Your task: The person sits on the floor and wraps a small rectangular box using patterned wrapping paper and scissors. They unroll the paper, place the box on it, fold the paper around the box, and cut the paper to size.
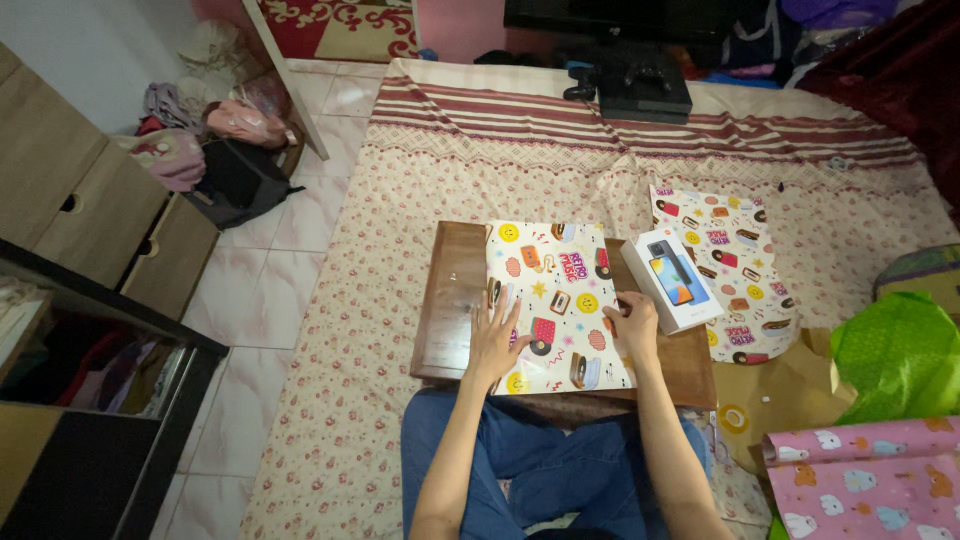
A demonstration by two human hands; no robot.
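Seated cross-legged on a flower-patterned mat (380, 300), you work over a low wooden board (450, 300) resting across your lap. Your left hand (495, 340) lies flat, fingers spread and released, pressing on the left half of a cream sheet of wrapping paper (560, 300) printed with cartoon stickers, which covers the middle and right of the board and reaches its near edge. Your right hand (632, 320) sits at the paper's right edge, fingers curled and touching the near corner of a white phone box (672, 280); whether they pinch the paper or only rest against the box, you cannot tell. The box lies tilted at the board's far right corner, partly over the paper. Beyond the board's right edge, a second sheet of the same sticker paper (735, 270) lies on the mat. Near your right knee lie a brown paper sheet (790, 385), a crumpled green wrap (900, 355) and a pink roll with animal prints (870, 480). At the mat's far edge stands a black console (645, 92) with a controller (580, 90) beside it.
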